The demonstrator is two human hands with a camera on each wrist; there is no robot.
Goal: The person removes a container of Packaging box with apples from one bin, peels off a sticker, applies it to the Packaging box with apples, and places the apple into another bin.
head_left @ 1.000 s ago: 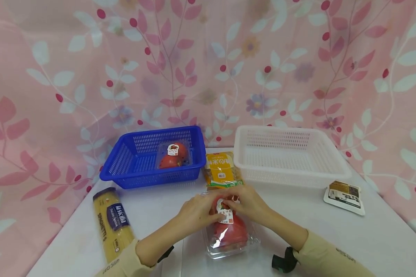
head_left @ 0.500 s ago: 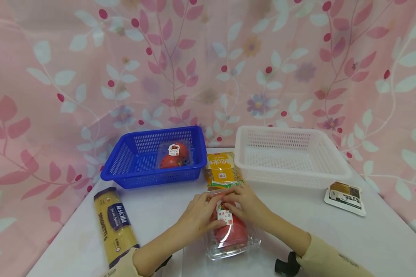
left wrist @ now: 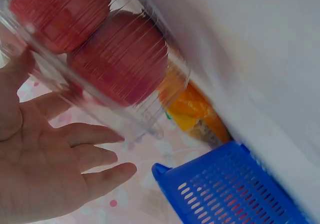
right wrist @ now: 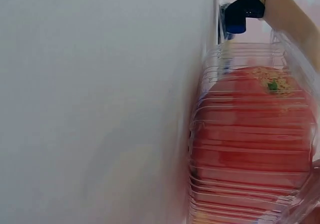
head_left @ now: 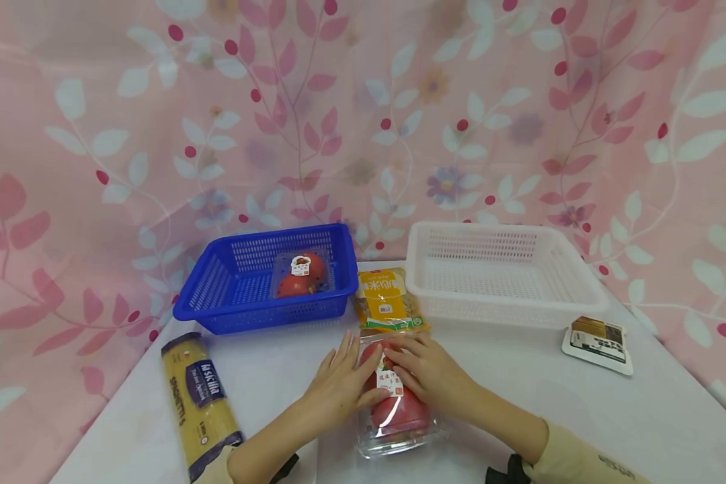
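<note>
A clear plastic box (head_left: 400, 444) with large red round fruit (head_left: 401, 411) inside lies on the white table at the front middle. A white label (head_left: 390, 383) sticks to its lid. My left hand (head_left: 337, 386) lies at the box's left side, its fingers spread and fairly straight, the fingertips at the lid. From the right, my right hand (head_left: 438, 376) rests on the lid, fingers relaxed. In the left wrist view the palm and spread fingers of my left hand (left wrist: 47, 156) show beside the box. The right wrist view shows red fruit (right wrist: 250, 144) through the ribbed wall.
Behind stand a blue basket (head_left: 266, 314) holding another box of red fruit (head_left: 296, 286) and a white basket (head_left: 508, 310). A yellow food bag (head_left: 384, 296) lies between them. A spaghetti pack (head_left: 202, 403) is at left, a small flat packet (head_left: 599, 344) at right.
My left hand's fingers have straightened and spread at the lid. My right hand's fingers have flattened over the label's upper right. The box has stayed in place.
</note>
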